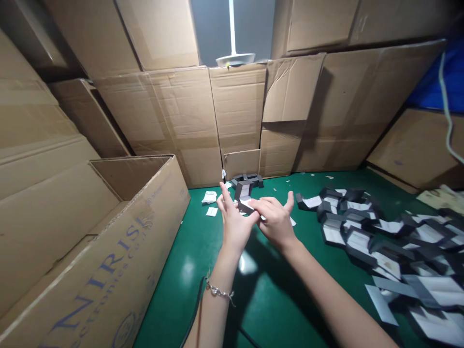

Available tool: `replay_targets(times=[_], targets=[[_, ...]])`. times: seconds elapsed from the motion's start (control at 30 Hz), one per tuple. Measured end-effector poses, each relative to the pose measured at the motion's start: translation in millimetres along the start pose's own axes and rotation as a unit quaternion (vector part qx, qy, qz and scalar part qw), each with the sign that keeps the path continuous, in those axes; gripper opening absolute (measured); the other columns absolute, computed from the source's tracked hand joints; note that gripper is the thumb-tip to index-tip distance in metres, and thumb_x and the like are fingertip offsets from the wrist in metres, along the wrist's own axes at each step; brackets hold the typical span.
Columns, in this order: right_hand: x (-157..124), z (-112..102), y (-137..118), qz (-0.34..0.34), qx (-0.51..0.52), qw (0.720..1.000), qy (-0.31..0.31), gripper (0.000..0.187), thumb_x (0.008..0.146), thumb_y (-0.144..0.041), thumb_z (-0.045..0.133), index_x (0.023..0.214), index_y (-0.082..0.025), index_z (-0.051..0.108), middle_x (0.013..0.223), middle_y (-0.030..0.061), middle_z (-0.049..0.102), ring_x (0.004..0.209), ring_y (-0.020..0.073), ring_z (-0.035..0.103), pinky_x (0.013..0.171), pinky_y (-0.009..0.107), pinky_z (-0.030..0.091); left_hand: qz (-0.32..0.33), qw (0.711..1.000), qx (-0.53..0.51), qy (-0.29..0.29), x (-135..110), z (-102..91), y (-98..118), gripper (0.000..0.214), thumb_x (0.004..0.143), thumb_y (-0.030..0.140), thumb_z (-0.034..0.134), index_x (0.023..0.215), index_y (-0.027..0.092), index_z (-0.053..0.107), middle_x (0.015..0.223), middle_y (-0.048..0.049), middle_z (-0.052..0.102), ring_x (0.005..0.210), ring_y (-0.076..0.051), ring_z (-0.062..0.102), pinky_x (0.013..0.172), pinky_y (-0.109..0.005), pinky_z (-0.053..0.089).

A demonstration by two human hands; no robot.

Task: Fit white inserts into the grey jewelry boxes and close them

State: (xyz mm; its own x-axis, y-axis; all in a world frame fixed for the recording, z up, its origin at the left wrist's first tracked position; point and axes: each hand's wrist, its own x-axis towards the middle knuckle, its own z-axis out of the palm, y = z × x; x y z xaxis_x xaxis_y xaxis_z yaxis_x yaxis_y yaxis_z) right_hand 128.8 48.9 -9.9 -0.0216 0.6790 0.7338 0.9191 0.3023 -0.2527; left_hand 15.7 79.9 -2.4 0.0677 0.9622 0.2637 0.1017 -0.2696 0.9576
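Observation:
A small dark grey box (243, 191) with a white lining is held up between both hands, its lid raised. My left hand (234, 217) grips it from the left side, index finger pointing up and thumb along the lower edge. From the right, my right hand (274, 217) presses its fingers on the box's front part, thumb sticking up. Just beyond the hands, more dark boxes (253, 181) lie against the cardboard wall. White paper pieces (209, 196) are to the left of my left hand.
A large open carton (152, 227) stands at the left. Many dark open boxes with white linings (358, 237) are heaped at the right of the green table (203, 299). Stacked cartons (174, 116) wall off the back, below a hanging lamp (235, 59). A black cable (197, 309) runs near my left forearm.

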Motion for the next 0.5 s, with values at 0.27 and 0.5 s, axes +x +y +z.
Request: replay_targets(times=[0.27,0.5], targets=[[16,-6,24,0.277,0.383,0.868,-0.151,0.057,0.076,-0.046,0.059,0.124,-0.017,0.051,0.124,0.0117,0.051,0.096,0.0185,0.057,0.074,0.029,0.050,-0.139,0.978,-0.145,-0.055,22,-24.0,-21,0.122,0.060,0.029,0.079,0.144,0.038,-0.009,0.145,-0.0117,0.012,0.102,-0.017,0.057,0.091,-0.031,0.046],[13,0,54,0.396,0.365,0.815,-0.214,0.039,0.079,-0.042,0.051,0.099,-0.009,0.059,0.084,0.0079,0.061,0.056,0.0100,0.049,0.050,0.020,0.038,-0.102,0.948,-0.223,-0.201,3,3.5,-16,0.115,0.063,0.018,0.074,0.143,0.042,-0.005,0.149,-0.0063,-0.010,0.126,-0.027,0.039,0.091,-0.034,0.046]])
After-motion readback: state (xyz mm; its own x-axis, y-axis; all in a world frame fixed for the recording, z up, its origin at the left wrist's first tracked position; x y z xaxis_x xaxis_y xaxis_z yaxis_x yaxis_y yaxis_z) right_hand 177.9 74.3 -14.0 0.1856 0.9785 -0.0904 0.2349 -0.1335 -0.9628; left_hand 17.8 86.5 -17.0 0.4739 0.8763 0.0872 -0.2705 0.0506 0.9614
